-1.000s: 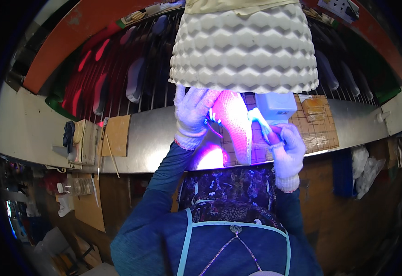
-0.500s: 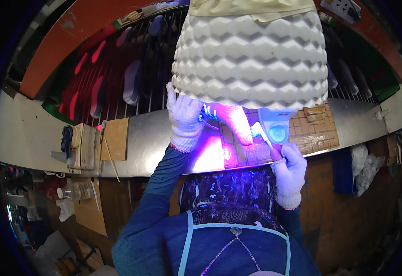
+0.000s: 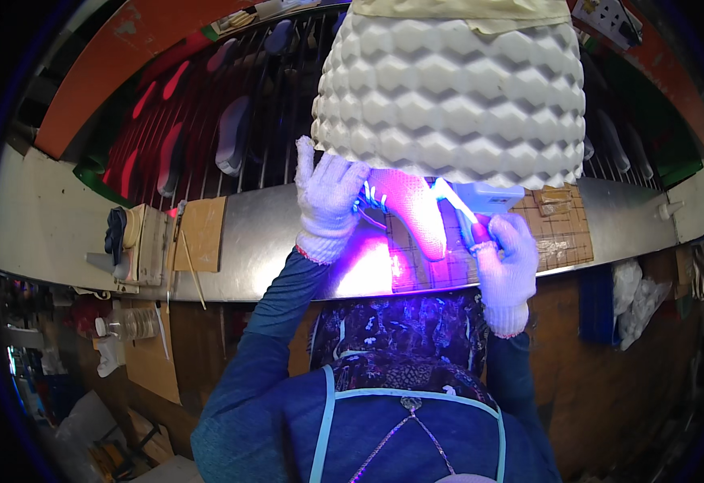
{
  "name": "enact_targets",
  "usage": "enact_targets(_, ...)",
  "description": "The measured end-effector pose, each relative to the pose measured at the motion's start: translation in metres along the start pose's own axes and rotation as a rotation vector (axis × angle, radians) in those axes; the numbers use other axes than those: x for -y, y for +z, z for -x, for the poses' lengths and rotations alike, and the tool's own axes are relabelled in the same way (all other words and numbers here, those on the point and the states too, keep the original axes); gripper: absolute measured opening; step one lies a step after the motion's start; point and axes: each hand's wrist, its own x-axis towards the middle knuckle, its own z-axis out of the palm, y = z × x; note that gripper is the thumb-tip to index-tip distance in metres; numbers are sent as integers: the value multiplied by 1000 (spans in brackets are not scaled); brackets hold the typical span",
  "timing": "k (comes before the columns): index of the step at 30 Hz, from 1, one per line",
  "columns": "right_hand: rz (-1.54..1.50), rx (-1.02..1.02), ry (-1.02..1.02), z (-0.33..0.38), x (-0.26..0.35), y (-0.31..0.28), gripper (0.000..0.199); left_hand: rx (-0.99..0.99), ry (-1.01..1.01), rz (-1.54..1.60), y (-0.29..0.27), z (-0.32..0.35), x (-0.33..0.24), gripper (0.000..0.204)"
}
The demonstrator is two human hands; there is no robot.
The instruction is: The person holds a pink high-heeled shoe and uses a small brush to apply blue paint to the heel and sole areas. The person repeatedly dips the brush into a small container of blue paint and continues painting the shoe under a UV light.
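Note:
My left hand (image 3: 328,197), in a white knit glove, is closed round the laced end of a shoe (image 3: 408,211). Pink and purple under the strong light, the shoe points its toe toward me, and its far part is hidden by the lampshade. My right hand (image 3: 509,253), also gloved with a bare fingertip showing, grips the handle of a small white brush (image 3: 457,203). The brush head touches or nearly touches the right side of the shoe; glare blurs the contact. Behind the brush is a light blue container (image 3: 493,197), partly covered.
A large white ridged lampshade (image 3: 449,105) hangs low over the work. Shoe soles (image 3: 233,135) lie on the rack beyond the metal bench (image 3: 267,233). A gridded board (image 3: 569,233), cardboard (image 3: 201,233) and thin sticks (image 3: 192,270) rest on the bench.
My right hand has moved the brush up and away from me, from near the shoe's toe and the blue container to farther along its side. The shoe shifts slightly right.

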Motion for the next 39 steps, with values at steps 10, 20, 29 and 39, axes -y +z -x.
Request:
enact_targets(10, -153, 180, 117, 14, -9, -24, 14, 177, -74, 26, 1, 3, 5, 16)
enact_targets(20, -156, 118, 180, 18, -10, -24, 15, 247, -62, 25, -1, 1, 4, 36)
enact_targets(29, -108, 33, 46, -2, -2, -15, 13, 268, -142, 74, -7, 0, 2, 38)
enact_targets(39, -216, 2, 13, -8, -10, -15, 12, 825, -554, 138, -25, -29, -19, 45)
